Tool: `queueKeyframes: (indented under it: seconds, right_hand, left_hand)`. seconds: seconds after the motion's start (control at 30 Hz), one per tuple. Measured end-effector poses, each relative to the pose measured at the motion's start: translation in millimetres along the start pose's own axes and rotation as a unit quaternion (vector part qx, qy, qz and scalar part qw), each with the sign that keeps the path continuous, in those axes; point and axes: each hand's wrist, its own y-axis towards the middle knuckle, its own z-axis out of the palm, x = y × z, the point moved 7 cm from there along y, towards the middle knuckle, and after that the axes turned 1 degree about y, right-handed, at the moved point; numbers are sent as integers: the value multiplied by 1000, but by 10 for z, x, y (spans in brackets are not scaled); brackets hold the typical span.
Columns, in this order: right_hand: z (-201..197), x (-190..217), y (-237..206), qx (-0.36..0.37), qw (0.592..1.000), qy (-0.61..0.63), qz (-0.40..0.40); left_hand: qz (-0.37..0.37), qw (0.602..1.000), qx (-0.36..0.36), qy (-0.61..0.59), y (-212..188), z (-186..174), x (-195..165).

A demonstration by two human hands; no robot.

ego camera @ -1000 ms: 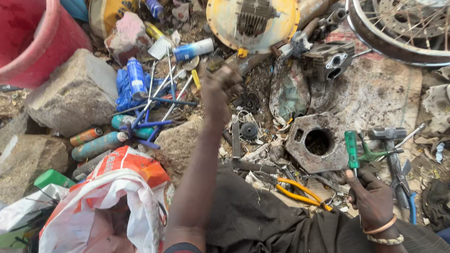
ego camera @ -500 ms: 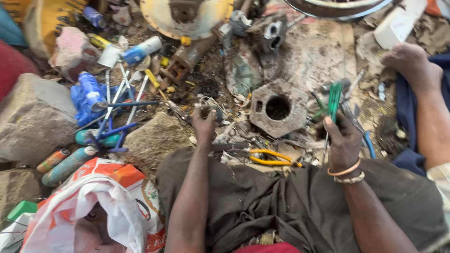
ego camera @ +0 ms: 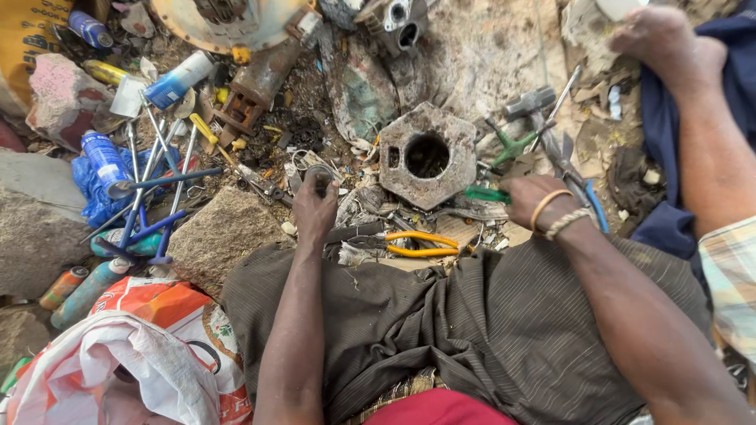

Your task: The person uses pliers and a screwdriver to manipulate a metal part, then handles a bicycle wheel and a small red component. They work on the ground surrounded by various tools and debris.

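Here the left hand (ego camera: 313,211) pinched a small round metal ring (ego camera: 319,175) at ten o'clock from the yellow-handled pliers (ego camera: 417,242); the right hand (ego camera: 529,200) gripped a green-handled screwdriver (ego camera: 484,193) at four o'clock from the hexagonal metal block (ego camera: 428,155)

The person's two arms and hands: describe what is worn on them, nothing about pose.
Both forearms are bare, with no sleeves in view. The left hand wears nothing, no glove, ring or band that shows. The right hand is also ungloved; at its wrist sit two bangles side by side, a smooth orange bangle and a pale beaded bracelet.
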Motion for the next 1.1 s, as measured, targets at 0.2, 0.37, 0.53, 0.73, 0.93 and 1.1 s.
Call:
queueKeyframes:
  seconds: [0.2, 0.37, 0.53, 0.73, 0.93, 1.1]
  right_hand:
    - [522, 113, 358, 1, 995, -34, -98]
    - [593, -47, 436, 38, 992, -73, -90]
    - [714, -59, 402, 154, 977, -131, -70]
    - [600, 278, 284, 91, 981, 1, -172]
    - [538, 426, 261, 65, 978, 24, -198]
    - [421, 469, 214, 34, 975, 50, -215]
  left_hand:
    - [92, 990, -5, 106, 24, 125, -144]
    - [136, 981, -5, 135, 60, 191, -182]
    - [159, 977, 10, 143, 80, 264, -117]
    - [90, 982, 28, 166, 136, 232, -239]
    - [284, 938, -52, 192, 755, 429, -1351]
    - [371, 889, -141, 227, 1479, 933, -2238]
